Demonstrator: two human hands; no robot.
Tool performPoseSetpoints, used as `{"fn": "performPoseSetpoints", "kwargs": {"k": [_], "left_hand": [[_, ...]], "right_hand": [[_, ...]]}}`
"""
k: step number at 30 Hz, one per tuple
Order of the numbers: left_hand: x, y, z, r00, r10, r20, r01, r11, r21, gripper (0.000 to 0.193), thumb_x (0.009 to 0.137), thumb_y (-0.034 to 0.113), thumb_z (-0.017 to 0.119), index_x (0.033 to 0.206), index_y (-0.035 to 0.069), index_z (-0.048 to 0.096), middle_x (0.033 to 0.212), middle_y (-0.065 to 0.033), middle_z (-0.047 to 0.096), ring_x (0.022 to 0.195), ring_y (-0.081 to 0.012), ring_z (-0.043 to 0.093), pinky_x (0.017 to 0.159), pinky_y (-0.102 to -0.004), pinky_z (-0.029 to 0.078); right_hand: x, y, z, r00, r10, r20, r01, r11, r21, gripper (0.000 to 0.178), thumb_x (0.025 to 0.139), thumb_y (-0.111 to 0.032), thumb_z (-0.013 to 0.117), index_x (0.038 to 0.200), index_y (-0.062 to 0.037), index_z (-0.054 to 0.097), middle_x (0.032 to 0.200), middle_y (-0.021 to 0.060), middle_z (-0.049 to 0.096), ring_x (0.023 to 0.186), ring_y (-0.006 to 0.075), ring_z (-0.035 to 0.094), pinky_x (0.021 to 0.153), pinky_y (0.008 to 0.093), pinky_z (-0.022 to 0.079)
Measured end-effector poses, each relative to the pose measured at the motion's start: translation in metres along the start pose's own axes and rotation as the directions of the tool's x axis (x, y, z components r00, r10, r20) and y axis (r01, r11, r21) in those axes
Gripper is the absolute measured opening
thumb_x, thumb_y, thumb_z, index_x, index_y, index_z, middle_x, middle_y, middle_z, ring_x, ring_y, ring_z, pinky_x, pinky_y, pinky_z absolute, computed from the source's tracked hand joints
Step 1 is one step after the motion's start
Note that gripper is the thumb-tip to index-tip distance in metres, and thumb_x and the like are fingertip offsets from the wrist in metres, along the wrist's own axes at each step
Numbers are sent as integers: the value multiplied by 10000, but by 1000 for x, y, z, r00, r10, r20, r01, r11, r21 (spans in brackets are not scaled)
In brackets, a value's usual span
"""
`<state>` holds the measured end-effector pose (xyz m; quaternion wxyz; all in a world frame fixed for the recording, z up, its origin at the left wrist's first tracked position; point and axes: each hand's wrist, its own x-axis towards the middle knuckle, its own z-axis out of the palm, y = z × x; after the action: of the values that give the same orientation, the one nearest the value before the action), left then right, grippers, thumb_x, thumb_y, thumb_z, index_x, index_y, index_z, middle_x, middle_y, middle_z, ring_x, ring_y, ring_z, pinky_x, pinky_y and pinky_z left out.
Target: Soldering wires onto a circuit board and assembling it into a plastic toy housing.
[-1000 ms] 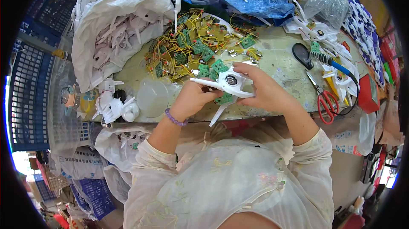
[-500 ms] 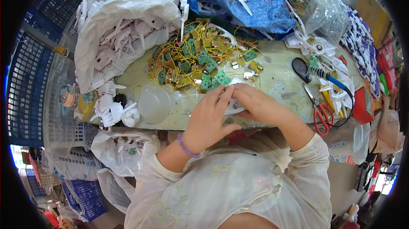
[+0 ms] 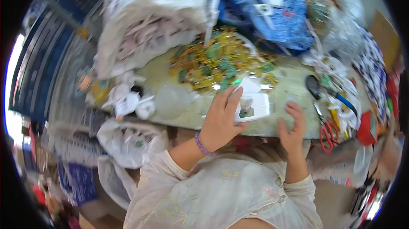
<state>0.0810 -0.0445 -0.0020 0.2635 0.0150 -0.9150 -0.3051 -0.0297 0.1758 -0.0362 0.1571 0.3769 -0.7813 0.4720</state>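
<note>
- A person's left hand [image 3: 221, 123] clamps a white plastic casing [image 3: 261, 106] at its two o'clock
- The right hand [image 3: 293, 129] holds fingers apart, red-handled scissors [image 3: 324, 122] at three o'clock

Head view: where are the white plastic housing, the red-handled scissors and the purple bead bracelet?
White plastic housing [image 3: 262, 104], head view: its right-hand part.
Red-handled scissors [image 3: 324, 121], head view: near the pivot.
Purple bead bracelet [image 3: 201, 145], head view: middle of the visible strand.

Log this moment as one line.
left hand: holds white plastic part; right hand: open, apart from it; beyond: wired circuit boards; right side: red-handled scissors
</note>
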Motion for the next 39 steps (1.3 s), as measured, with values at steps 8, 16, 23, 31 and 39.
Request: {"fn": "performPoseSetpoints", "kwargs": {"k": [8, 16, 23, 31, 39], "left_hand": [[-108, -136, -156, 132, -384, -914, 498, 823, -274, 807, 817, 145, 696, 1420, -37, 190, 1316, -184, 420, 1144, -261, 477, 985, -342, 385], [-241, -187, -151, -294, -885, -362, 463, 199, -863, 1011, 773, 217, 752, 1474, 46, 44, 1356, -186, 400, 1124, -298, 519, 852, -411, 504], [-260, -261, -143, -58, -994, -89, 404, 58, -913, 639, 892, 430, 581, 1368, 45, 398, 1290, -116, 527, 1073, -268, 565, 880, -411, 490], [-331, -245, -187, -213, -840, -499, 894, 38, -446, 732, 772, 397, 714, 1319, 9, 422, 1239, -192, 531, 1057, -307, 567, 836, -440, 489], [-302, -162, -223, -225, -951, -213, 823, -68, -564, 282, 735, 61, 682, 975, 21, 540, 649, -54, 573, 486, -170, 553, 393, -297, 423]], "right_hand": [[-16, 20, -2, 989, 141, -52, -137, 988, 73, 193, 856, -7, 583, 1047, 20, 581, 1198, 189, 563, 1126, 295, 533, 974, 379, 397], [-11, 13, -1, 989, 143, 35, -144, 989, 42, 152, 848, -20, 594, 997, 9, 597, 1163, 176, 586, 1099, 306, 549, 960, 385, 404], [-12, 11, -3, 990, 134, 39, -133, 990, -38, 135, 843, -36, 603, 972, 5, 596, 1150, 174, 593, 1067, 321, 561, 944, 398, 412], [-9, 4, -3, 991, 118, 56, -114, 991, -73, 134, 839, -28, 602, 968, 9, 599, 1143, 174, 596, 1059, 328, 562, 937, 401, 415], [-7, 5, 0, 993, 69, 91, -58, 991, -123, 118, 869, -45, 589, 963, 25, 602, 1129, 173, 603, 1040, 293, 574, 928, 364, 419]]}}
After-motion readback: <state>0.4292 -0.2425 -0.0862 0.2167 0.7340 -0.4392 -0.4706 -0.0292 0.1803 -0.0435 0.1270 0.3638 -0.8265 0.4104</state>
